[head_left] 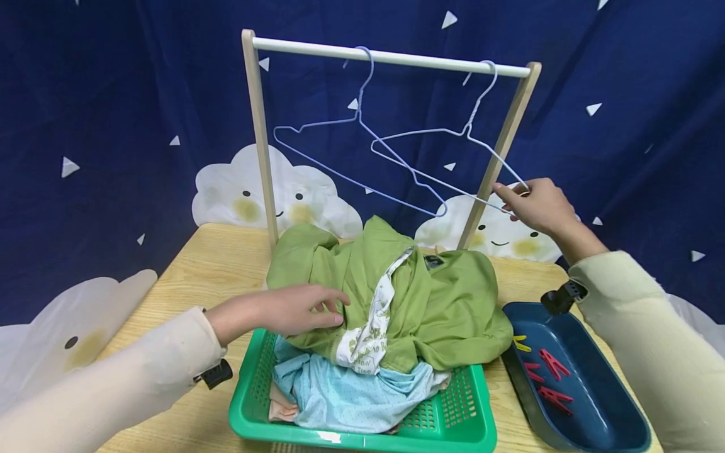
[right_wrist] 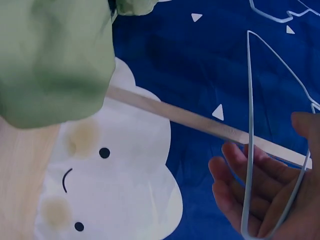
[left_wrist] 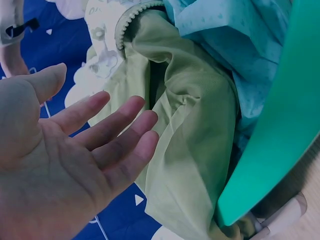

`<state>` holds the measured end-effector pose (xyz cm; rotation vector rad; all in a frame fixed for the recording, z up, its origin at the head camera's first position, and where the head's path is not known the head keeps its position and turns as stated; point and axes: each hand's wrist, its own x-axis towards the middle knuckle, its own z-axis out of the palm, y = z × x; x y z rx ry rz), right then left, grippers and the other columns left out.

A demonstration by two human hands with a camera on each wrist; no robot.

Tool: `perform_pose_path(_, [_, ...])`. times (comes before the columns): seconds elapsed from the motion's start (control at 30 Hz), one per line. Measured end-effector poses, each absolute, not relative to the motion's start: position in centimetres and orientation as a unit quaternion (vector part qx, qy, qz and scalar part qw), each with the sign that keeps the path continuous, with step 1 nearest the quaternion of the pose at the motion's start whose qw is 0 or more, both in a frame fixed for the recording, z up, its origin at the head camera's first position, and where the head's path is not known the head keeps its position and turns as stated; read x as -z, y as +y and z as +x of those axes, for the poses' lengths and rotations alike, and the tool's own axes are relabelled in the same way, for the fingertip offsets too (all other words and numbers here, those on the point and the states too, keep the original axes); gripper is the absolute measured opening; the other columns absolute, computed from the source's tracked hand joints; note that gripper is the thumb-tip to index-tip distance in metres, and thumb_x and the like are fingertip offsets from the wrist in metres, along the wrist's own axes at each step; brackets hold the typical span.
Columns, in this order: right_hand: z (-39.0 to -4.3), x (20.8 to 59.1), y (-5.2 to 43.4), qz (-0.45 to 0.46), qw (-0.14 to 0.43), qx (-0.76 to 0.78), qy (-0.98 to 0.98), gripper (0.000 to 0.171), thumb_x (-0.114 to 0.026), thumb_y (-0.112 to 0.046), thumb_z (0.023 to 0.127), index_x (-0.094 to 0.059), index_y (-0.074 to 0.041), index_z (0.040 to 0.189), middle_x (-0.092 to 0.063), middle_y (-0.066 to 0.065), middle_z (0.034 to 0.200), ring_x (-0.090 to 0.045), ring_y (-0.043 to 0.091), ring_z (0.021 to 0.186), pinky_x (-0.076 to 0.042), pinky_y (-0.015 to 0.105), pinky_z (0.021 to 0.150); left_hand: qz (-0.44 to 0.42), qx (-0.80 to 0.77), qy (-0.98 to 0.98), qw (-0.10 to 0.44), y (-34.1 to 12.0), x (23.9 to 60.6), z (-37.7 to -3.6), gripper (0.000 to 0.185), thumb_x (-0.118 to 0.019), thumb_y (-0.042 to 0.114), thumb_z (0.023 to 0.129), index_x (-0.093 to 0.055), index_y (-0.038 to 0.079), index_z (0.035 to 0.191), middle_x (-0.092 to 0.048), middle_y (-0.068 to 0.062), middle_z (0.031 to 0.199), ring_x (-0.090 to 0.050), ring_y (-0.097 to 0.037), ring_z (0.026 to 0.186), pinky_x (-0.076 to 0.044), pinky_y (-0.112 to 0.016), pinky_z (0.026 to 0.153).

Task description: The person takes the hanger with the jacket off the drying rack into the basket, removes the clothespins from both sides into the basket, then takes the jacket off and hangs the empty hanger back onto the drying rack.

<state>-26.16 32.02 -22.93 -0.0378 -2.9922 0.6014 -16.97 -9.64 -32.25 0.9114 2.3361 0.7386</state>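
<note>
Green jacket (head_left: 396, 296) heaped atop the basket (head_left: 453, 421); left hand (head_left: 283, 309) rests on it, fingers straight. Right hand (head_left: 535, 204) pinches the corner of the right-hand wire hanger (head_left: 442, 157) on the rack (head_left: 257, 126).

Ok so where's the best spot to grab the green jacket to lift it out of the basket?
Probably the collar, coming from above. The jacket lies crumpled atop the pile in the basket, and the collar sits uppermost, exposed at its middle. The left hand already rests on its left side.
</note>
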Motion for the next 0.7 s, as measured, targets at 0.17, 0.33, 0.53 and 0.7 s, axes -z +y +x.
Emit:
perform_pose_path(0.17, [-25.3, 22.5, 33.1, -0.04, 0.072, -0.157, -0.984, 0.086, -0.037, -0.077, 0.094, -0.07, 0.0, 0.116, -0.074, 0.023, 0.11, -0.066, 0.03, 0.085, -0.043, 0.037, 0.062, 0.339, -0.276, 0.862, 0.255, -9.7, 32.2, -17.2, 0.047, -0.051, 0.032, 0.107, -0.049, 0.007, 0.147, -0.067, -0.012, 0.129, -0.059, -0.032, 0.127, -0.047, -0.052, 0.107])
perform_pose_path(0.33, [-24.7, 22.4, 34.5, -0.057, 0.079, -0.149, -0.984, 0.087, -0.036, -0.076, 0.094, -0.069, 0.003, 0.111, -0.073, 0.024, 0.102, -0.064, 0.032, 0.085, -0.039, 0.041, 0.064, 0.334, -0.275, 0.865, 0.256, -9.8, 32.0, -17.2, 0.048, -0.05, 0.032, 0.107, -0.048, 0.007, 0.148, -0.066, -0.013, 0.131, -0.059, -0.032, 0.128, -0.047, -0.052, 0.107])
perform_pose_path(0.53, [-24.3, 23.0, 36.4, -0.095, 0.073, -0.15, -0.981, 0.095, -0.032, -0.077, 0.094, -0.061, 0.006, 0.128, -0.07, 0.03, 0.107, -0.063, 0.039, 0.095, -0.042, 0.044, 0.067, 0.336, -0.285, 0.866, 0.235, -10.1, 31.9, -17.7, 0.047, -0.05, 0.029, 0.107, -0.048, 0.004, 0.147, -0.066, -0.015, 0.13, -0.06, -0.033, 0.125, -0.049, -0.051, 0.103])
perform_pose_path(0.7, [-24.1, 24.3, 38.5, -0.116, 0.023, -0.163, -0.979, 0.106, -0.032, -0.079, 0.093, -0.048, 0.015, 0.137, -0.067, 0.034, 0.113, -0.067, 0.04, 0.092, -0.051, 0.04, 0.067, 0.329, -0.306, 0.87, 0.205, -10.6, 31.5, -18.7, 0.044, -0.051, 0.025, 0.107, -0.05, 0.001, 0.145, -0.066, -0.019, 0.13, -0.062, -0.034, 0.123, -0.051, -0.049, 0.101])
